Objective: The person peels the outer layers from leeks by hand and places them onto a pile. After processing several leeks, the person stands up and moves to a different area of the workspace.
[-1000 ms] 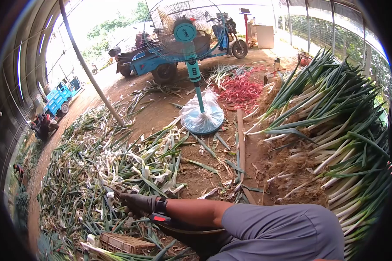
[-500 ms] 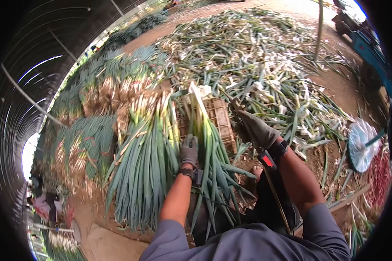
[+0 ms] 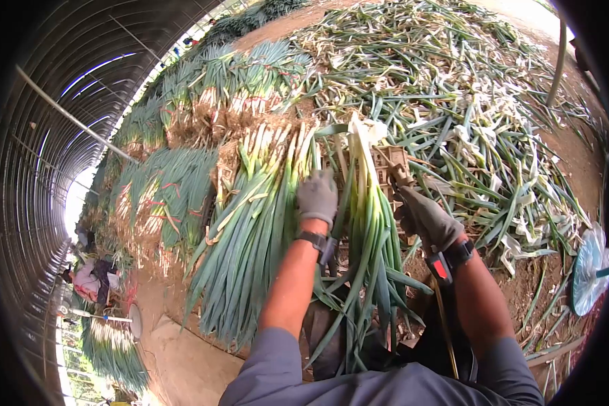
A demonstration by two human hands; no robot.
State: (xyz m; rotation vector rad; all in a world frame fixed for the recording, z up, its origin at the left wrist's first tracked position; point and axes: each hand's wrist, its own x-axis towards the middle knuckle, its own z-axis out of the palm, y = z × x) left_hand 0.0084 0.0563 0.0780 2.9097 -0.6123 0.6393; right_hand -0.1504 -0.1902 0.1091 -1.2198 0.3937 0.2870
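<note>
My left hand, in a grey glove, is at the right edge of a thick pile of green onions. Its fingers curl down beside a pale stalk, and the tips are hidden. To its right lies a smaller bunch of green onions, white ends away from me and leaves hanging toward my lap. My gloved right hand is closed around a dark gun-like tool, right of that bunch. A thin hose runs down below the wrist. The tool's details are hard to make out.
A brown slatted crate shows beneath the smaller bunch. Beyond, a wide heap of stripped leaves covers the ground. Tied onion bundles lie to the left. Another person is at the far left. A plastic-wrapped disc stands at right.
My left hand has moved forward, off the smaller bunch, to the edge of the large pile. My right hand keeps the tool in nearly the same place. The view has shifted left.
</note>
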